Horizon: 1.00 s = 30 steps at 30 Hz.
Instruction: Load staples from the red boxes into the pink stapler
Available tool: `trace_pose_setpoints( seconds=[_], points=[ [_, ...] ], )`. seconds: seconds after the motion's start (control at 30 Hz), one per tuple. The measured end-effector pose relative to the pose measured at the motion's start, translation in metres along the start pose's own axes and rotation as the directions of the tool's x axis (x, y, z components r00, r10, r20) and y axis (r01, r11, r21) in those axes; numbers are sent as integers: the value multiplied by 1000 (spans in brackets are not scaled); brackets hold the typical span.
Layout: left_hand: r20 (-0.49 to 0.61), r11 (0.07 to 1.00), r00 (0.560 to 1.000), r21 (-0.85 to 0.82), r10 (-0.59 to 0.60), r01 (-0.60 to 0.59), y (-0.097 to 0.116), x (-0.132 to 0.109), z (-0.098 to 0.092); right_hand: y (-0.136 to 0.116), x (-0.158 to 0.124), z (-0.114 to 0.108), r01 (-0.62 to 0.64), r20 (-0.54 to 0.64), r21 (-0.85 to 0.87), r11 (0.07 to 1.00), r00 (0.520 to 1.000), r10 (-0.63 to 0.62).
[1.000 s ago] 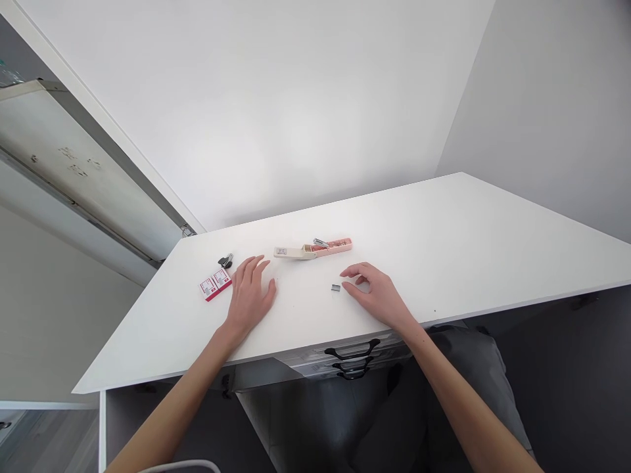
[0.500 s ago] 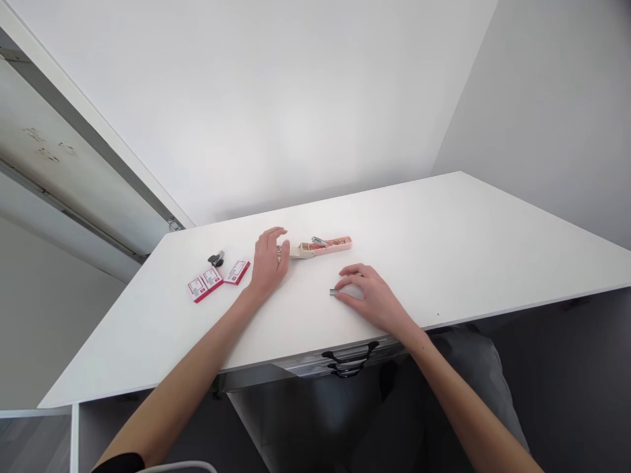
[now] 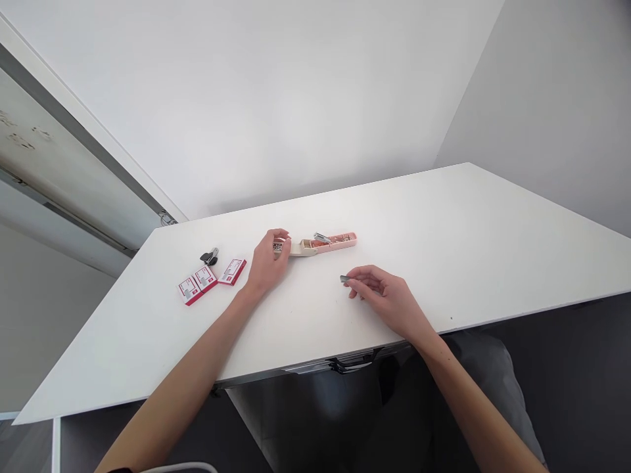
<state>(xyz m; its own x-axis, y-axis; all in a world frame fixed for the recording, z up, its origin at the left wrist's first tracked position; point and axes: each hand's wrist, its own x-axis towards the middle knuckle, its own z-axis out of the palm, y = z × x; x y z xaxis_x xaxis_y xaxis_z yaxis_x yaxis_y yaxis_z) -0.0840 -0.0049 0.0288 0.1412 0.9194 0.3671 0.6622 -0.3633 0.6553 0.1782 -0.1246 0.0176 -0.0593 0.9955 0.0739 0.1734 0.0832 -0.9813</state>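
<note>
An opened-out stapler (image 3: 336, 244) lies on the white table, its pink part to the right and its cream part to the left. A small metal piece stands up near its middle. My left hand (image 3: 269, 259) is closed around the cream end, thumb and fingers on either side of it. Toward the front, my right hand (image 3: 387, 295) pinches a short grey strip of staples (image 3: 344, 279) between thumb and fingertips, just above the tabletop. The remaining fingers of that hand are curled in.
Red-and-white small boxes (image 3: 197, 284) sit to the left of my left hand, with another such box (image 3: 231, 270) beside them. Behind them lies a black and silver staple remover (image 3: 210, 256). Black drawer handles (image 3: 352, 362) show below the table's front edge.
My right hand has lifted the staple strip off the tabletop and tilted it. My left hand's fingers have closed in on the stapler's cream end. The view has shifted slightly.
</note>
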Motion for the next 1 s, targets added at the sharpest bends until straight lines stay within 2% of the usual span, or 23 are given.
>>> trace_pose_setpoints(
  seconds=[0.43,0.7,0.87,1.0],
  points=[
    [44,995,997,61,71,-73,-3,-1,2,5,2,0,1,-124,76,997,992,9],
    [42,996,997,61,63,-66,-3,-2,2,3,2,-2,-70,-137,102,992,987,83],
    [51,996,997,58,58,-60,-3,-2,2,5,3,0,-54,-153,163,985,985,79],
    [51,997,997,62,50,-53,-3,-2,2,7,4,1,-47,-154,141,989,986,69]
  ],
)
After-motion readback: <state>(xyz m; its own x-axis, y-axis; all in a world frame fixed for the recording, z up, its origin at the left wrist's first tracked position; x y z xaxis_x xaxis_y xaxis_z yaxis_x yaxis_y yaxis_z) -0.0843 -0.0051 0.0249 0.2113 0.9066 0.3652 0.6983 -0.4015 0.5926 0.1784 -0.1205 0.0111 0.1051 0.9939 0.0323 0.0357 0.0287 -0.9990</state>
